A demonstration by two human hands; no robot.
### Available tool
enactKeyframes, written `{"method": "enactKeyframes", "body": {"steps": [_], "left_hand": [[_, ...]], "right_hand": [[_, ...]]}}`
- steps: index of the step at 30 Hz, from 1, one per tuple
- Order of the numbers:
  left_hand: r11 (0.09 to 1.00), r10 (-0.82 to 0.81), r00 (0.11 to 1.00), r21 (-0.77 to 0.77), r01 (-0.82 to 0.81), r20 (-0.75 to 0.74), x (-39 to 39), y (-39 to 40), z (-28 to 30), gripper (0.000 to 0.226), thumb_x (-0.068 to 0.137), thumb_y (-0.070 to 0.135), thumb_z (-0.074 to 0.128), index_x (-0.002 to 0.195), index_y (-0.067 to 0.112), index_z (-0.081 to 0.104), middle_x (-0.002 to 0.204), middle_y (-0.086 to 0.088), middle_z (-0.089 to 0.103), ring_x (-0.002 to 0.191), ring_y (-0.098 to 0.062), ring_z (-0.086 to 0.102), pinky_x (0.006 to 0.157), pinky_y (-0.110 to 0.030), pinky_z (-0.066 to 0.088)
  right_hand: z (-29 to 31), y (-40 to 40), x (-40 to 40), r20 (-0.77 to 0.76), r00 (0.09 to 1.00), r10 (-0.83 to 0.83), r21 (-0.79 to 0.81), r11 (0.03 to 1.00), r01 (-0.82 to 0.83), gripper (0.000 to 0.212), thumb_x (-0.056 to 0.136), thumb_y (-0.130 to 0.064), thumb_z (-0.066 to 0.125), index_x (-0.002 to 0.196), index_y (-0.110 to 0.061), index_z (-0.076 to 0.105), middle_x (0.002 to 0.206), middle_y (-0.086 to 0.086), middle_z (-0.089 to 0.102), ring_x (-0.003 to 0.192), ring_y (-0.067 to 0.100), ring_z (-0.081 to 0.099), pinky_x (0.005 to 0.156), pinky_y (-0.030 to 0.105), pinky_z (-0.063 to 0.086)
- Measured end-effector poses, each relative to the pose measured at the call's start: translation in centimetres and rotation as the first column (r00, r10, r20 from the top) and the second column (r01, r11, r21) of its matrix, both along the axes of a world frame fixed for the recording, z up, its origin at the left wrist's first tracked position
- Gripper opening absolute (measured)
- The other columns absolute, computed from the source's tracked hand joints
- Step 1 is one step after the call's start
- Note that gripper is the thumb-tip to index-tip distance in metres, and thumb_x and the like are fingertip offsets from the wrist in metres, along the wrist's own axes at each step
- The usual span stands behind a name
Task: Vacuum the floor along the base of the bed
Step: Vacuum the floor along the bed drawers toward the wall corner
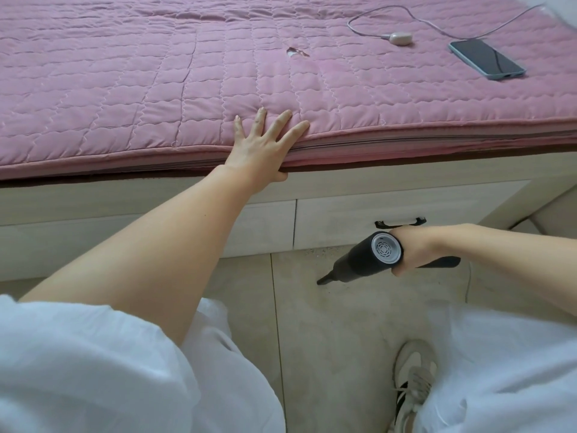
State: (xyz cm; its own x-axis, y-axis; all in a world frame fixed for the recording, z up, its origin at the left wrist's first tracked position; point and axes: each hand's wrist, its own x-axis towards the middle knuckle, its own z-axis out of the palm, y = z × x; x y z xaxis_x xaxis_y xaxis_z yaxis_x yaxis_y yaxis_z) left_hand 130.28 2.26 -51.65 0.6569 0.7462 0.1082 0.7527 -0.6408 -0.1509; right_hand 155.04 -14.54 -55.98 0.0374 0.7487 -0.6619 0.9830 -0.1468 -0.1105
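Head view: left hand (260, 145) flat on bed edge (406, 142); right hand (412, 250) grips handheld vacuum (365, 260); no readable writing.

Bare tiled floor (312, 323) lies open before the bed base (156, 220), narrowed by the person's sneaker (413, 379) and white trousers (93, 370), while a black drawer handle (401, 222) juts from the base just above the handheld vacuum (368, 260).

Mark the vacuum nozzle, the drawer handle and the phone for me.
vacuum nozzle (324, 279), head view, on its dark tapered tip.
drawer handle (402, 221), head view, on the black bar's middle.
phone (487, 59), head view, on its dark screen.
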Motion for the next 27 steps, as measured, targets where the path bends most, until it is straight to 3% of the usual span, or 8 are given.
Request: {"method": "enactKeyframes", "body": {"steps": [5,14,22,27], "left_hand": [[1.0,0.003,1.0,-0.01,-0.003,0.0,0.0,0.1,-0.1,0.1,0.086,0.037,0.07,0.155,0.034,-0.002,0.163,-0.003,-0.002,0.148,-0.042,-0.003,0.11,-0.073,0.007],[1.0,0.0,1.0,-0.002,0.0,0.014,0.0,0.0,-0.1,0.102,0.083,0.037,0.073,0.155,0.035,0.0,0.163,-0.002,0.001,0.148,-0.041,0.0,0.11,-0.073,0.008],[1.0,0.007,0.997,0.02,-0.008,0.079,0.7,0.1,0.0,0.103,0.076,0.045,0.075,0.154,0.036,0.007,0.162,0.0,0.009,0.149,-0.037,0.005,0.112,-0.07,0.009],[0.995,-0.062,0.992,0.079,0.054,0.112,2.0,0.3,-0.2,0.1,0.072,0.051,0.071,0.153,0.033,0.016,0.16,0.003,0.019,0.148,-0.035,0.014,0.114,-0.065,0.014]], "right_hand": [[-0.4,-0.3,0.6,0.012,1.0,0.011,-0.033,0.999,-0.011,0.034,0.064,-0.025,0.072,0.095,-0.016,0.06,0.087,-0.001,0.064,0.08,0.019,0.062,0.067,0.03,0.049],[0.1,-0.9,0.5,-0.01,0.999,0.039,-0.111,0.993,-0.04,0.022,0.069,-0.019,0.071,0.087,-0.018,0.058,0.077,-0.009,0.057,0.078,0.016,0.056,0.064,0.021,0.042],[-0.5,-1.2,1.6,-0.061,0.998,0.025,-0.093,0.995,-0.03,0.042,0.07,-0.018,0.071,0.109,-0.021,0.057,0.103,-0.004,0.064,0.097,0.016,0.061,0.081,0.027,0.048],[-0.9,0.2,3.3,-0.086,0.996,0.014,-0.066,0.998,-0.019,0.027,0.067,-0.019,0.072,0.08,-0.031,0.051,0.083,-0.009,0.06,0.086,0.016,0.061,0.071,0.025,0.048]]}}
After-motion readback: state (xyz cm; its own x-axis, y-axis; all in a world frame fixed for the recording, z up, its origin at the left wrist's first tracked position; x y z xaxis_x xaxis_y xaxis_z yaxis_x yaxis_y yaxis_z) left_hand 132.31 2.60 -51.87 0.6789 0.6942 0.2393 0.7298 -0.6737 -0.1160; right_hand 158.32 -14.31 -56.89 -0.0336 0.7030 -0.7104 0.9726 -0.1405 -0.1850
